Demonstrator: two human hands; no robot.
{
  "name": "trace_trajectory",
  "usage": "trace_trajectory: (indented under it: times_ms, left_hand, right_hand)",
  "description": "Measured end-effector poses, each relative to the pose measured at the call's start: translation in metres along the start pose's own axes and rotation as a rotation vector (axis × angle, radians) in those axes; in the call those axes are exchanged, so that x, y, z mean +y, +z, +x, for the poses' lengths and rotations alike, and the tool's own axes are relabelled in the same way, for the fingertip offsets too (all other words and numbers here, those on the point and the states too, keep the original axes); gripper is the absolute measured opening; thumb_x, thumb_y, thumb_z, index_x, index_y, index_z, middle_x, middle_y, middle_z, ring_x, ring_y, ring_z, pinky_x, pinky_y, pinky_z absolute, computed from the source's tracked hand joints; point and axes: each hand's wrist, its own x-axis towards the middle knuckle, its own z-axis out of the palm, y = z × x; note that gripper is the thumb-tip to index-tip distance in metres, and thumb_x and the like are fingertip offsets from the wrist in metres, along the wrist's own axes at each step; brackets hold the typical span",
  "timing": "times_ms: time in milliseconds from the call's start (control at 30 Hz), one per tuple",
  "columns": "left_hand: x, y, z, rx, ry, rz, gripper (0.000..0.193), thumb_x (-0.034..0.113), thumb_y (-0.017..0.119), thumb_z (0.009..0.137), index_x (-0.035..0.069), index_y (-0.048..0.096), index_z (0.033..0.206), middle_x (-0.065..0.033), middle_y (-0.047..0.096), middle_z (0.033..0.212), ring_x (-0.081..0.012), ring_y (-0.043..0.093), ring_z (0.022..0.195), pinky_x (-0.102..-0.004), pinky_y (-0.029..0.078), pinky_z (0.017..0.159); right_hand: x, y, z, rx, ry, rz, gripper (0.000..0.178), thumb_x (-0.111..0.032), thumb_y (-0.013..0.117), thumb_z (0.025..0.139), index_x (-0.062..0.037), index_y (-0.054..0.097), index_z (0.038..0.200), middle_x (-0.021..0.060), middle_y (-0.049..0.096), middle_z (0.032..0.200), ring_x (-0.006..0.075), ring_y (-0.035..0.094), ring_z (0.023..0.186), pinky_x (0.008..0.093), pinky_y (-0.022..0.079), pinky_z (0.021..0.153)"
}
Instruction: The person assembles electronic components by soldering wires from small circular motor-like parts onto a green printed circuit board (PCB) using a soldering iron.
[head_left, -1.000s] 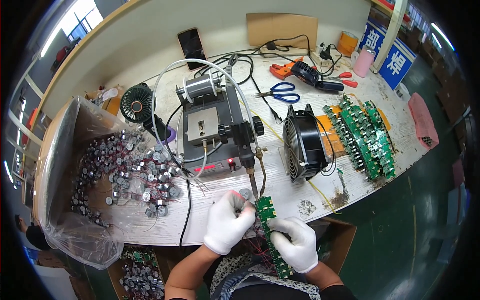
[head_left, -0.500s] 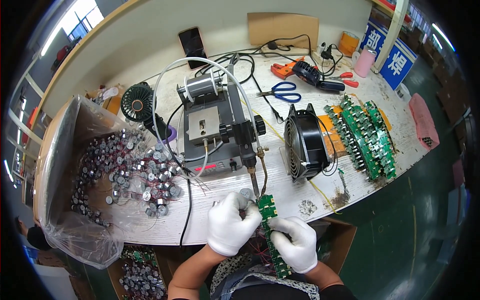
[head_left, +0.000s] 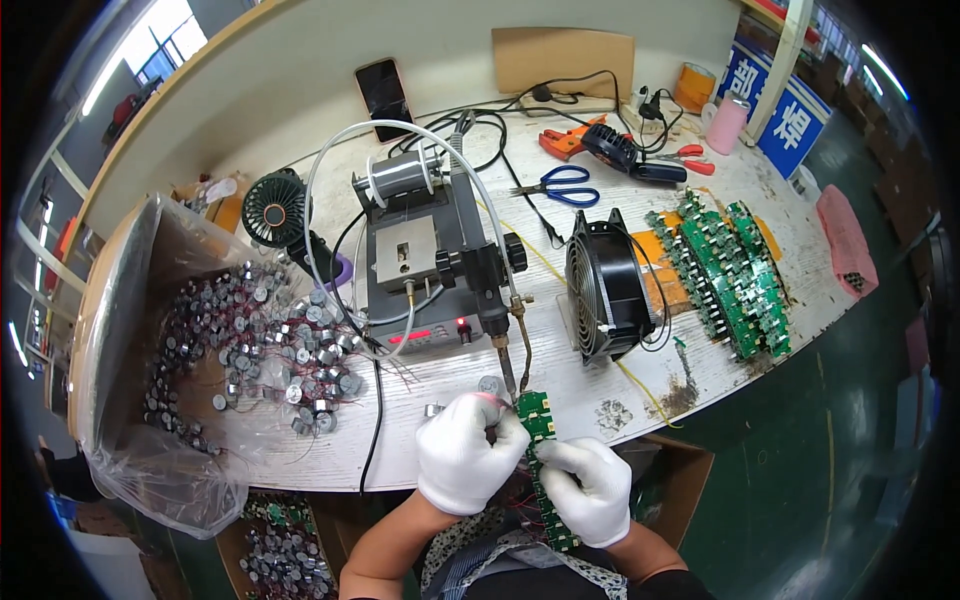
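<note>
My right hand (head_left: 590,490), in a white glove, is closed on a long green circuit board strip (head_left: 535,404), gripping its right edge. The board's far end lies under the soldering iron tip (head_left: 510,382) and the thin brass solder feed tube (head_left: 526,370). Left of the board, my white-gloved left hand (head_left: 468,450) is pinched close to the tip; whatever its fingers hold is hidden. Thin red wires (head_left: 520,495) hang below the board between my hands. A small round metal motor (head_left: 490,385) rests on the table just beyond my left fingers.
The grey soldering station (head_left: 430,290) with a solder spool (head_left: 400,178) stands ahead. To its left, a plastic-lined box (head_left: 110,330) spills small motors (head_left: 310,350). A black fan (head_left: 610,290) and several finished-looking green boards (head_left: 730,275) are at right; blue-handled scissors (head_left: 565,186) lie behind.
My left hand has shifted slightly right and down, its fingers still pinched by the iron tip. A red light now glows on the station's front. The board has barely moved.
</note>
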Motion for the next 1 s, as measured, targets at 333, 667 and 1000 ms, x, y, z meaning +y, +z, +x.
trace_trajectory:
  times_ms: [333,667,1000]
  left_hand:
    - [-0.0041,-0.0012,-0.0009,-0.077,-0.020,0.051,0.020,-0.003,0.070,0.069,0.006,0.053,0.074,-0.0090,0.058,0.060,-0.0269,0.058,0.049,-0.0359,0.047,0.047]
    - [-0.0044,-0.0023,-0.0007,-0.079,-0.048,-0.012,0.019,-0.003,0.071,0.070,0.005,0.054,0.075,-0.0096,0.060,0.062,-0.0268,0.060,0.051,-0.0359,0.048,0.049]
    - [-0.0016,-0.0049,0.0015,-0.074,-0.057,-0.074,0.019,-0.002,0.070,0.071,0.005,0.053,0.075,-0.0118,0.060,0.064,-0.0301,0.060,0.053,-0.0370,0.048,0.049]
  right_hand:
    - [0.0038,-0.0017,-0.0009,-0.032,0.104,0.004,0.025,0.005,0.068,0.077,-0.0013,0.070,0.101,0.0128,0.066,0.083,0.0240,0.066,0.072,0.0311,0.052,0.065]
    - [0.0029,-0.0019,0.0000,-0.035,0.103,0.016,0.024,0.005,0.068,0.077,-0.0014,0.070,0.100,0.0125,0.067,0.083,0.0240,0.067,0.072,0.0313,0.052,0.066]
    - [-0.0029,-0.0043,0.0011,-0.038,0.104,0.049,0.026,0.010,0.065,0.073,0.0006,0.068,0.097,0.0128,0.066,0.081,0.0235,0.065,0.070,0.0310,0.051,0.066]
